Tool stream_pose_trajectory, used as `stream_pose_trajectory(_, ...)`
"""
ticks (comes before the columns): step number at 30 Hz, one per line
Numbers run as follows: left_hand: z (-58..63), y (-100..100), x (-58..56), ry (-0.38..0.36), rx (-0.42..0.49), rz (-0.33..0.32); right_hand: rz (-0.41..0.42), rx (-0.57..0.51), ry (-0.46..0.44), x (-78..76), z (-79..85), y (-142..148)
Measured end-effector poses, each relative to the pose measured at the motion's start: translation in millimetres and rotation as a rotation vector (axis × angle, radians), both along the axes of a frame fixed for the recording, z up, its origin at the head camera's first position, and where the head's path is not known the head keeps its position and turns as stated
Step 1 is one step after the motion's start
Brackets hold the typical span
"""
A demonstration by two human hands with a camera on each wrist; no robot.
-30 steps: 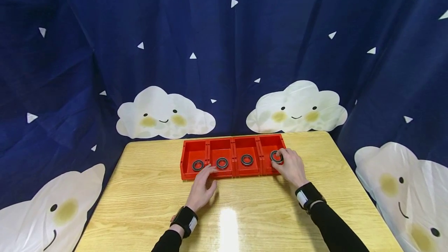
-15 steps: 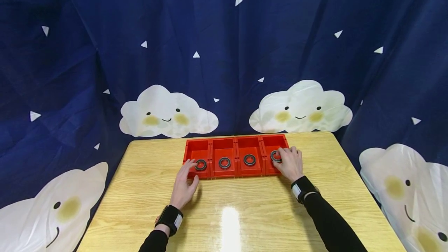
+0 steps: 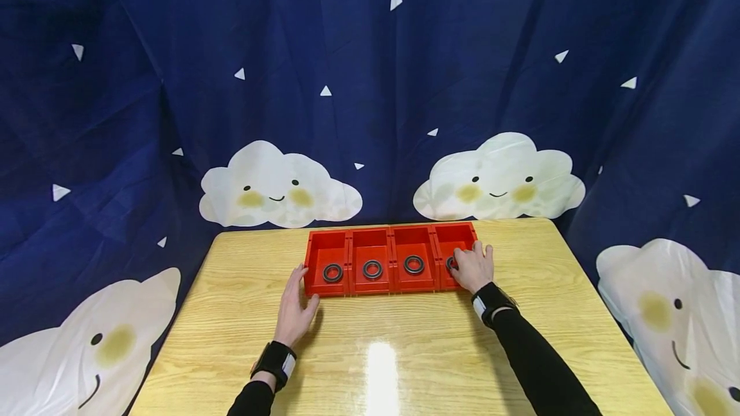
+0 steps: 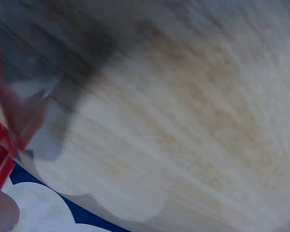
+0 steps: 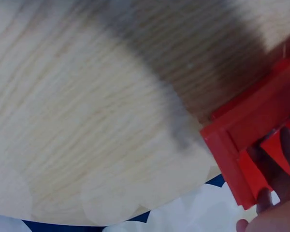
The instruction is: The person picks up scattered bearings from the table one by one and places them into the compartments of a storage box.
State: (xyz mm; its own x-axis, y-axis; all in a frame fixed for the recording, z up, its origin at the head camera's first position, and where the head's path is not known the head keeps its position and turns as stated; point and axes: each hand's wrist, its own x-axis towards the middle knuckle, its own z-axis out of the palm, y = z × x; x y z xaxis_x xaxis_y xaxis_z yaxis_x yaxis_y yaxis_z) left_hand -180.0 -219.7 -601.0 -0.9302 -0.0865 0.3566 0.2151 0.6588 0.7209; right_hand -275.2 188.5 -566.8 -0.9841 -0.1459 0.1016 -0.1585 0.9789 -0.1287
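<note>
A row of red bins [image 3: 371, 244] has a ring-shaped ball bearing in each compartment. Ball bearings lie in the left compartment [image 3: 332, 273], the second [image 3: 372, 269] and the third [image 3: 414, 264]. My right hand [image 3: 475, 268] reaches over the front of the rightmost compartment, its fingers at the ball bearing [image 3: 450, 263] there and hiding most of it. In the right wrist view, bent fingers [image 5: 273, 169] dip inside the red wall. At the row's front left corner, my left hand [image 3: 296, 310] spreads thumb and fingers along the outer wall, holding nothing.
The bins stand near the back edge of a wood-grain table [image 3: 416, 352]. A dark blue curtain [image 3: 370, 82] with white clouds hangs right behind it. Both wrists wear black bands, the left band [image 3: 274, 364] and the right band [image 3: 491, 303].
My left hand has moved left, from over the left bins to the row's outer left wall. My right hand has drawn slightly toward the front, and the right bearing has shifted forward with it.
</note>
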Motion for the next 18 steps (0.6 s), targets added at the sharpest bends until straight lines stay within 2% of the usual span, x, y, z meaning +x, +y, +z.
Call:
stream_pose_trajectory(3, -3.1, -3, -0.1, -0.015, 0.011, 0.008, 0.001, -0.011, -0.013, 1.6, -0.1, 0)
stream_pose_trajectory(7, -7.1, -8, 0.6, -0.017, 0.022, 0.012, 0.015, -0.077, 0.049, 10.1, -5.4, 3)
stream_pose_trajectory(12, -11.2, -13, 4.9, -0.035, 0.028, 0.023, 0.054, -0.216, 0.184, 26.2, -13.0, 4)
stream_pose_trajectory(18, -9.9, -18, 9.7, -0.108, -0.005, 0.044, 0.076, -0.366, 0.396, 49.2, -17.4, 10)
